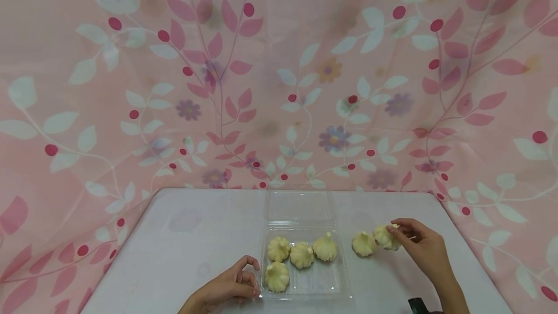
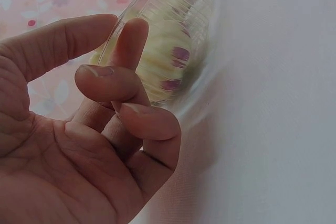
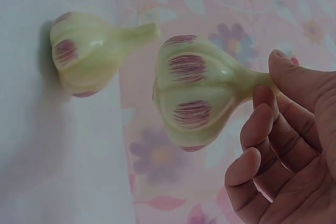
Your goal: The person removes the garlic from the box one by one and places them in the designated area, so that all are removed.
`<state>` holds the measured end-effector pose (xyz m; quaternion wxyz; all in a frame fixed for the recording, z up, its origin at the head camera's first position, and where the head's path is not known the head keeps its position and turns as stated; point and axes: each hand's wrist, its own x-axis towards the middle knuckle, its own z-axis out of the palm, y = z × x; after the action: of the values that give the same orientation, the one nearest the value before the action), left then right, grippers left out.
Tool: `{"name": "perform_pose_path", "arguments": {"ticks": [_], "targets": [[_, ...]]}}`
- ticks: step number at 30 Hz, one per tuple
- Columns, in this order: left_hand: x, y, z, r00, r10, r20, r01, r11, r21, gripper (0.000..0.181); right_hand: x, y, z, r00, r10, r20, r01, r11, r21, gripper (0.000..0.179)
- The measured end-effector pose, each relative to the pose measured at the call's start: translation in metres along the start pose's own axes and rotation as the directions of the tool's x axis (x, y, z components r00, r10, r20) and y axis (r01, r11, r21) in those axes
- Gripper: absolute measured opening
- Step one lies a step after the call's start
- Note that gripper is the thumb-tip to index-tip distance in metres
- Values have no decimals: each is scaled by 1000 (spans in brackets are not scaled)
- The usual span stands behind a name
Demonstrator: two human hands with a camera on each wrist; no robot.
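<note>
My right hand [image 1: 425, 248] pinches a garlic bulb [image 1: 386, 237] by its stem; in the right wrist view this bulb [image 3: 194, 93], pale with purple streaks, is held clear of the table. Close by on its left, another garlic bulb [image 1: 364, 244] stands on the table. With thumb and finger my left hand [image 1: 231, 285] holds the left edge of a clear plastic box [image 1: 314, 282], its other fingers loosely curled. Several garlic bulbs sit inside: three across the back, including the middle one [image 1: 302, 256], and one [image 1: 276, 276] at the front left.
The box's clear lid [image 1: 301, 207] lies folded back behind it on the white table [image 1: 196, 227]. A dark object [image 1: 417, 305] shows at the bottom edge near the right forearm. Pink floral cloth [image 1: 270, 86] hangs behind the table.
</note>
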<state>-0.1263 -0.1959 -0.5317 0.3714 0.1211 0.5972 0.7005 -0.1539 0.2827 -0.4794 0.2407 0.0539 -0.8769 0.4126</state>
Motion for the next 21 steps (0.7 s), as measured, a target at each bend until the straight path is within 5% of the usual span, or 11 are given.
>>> {"name": "perform_pose_path", "arguments": {"ticks": [21], "targets": [[1, -1, -1, 1000, 6, 5, -6, 1000, -6, 51, -1, 26, 2, 997, 73, 35, -72, 997, -32, 18]]}}
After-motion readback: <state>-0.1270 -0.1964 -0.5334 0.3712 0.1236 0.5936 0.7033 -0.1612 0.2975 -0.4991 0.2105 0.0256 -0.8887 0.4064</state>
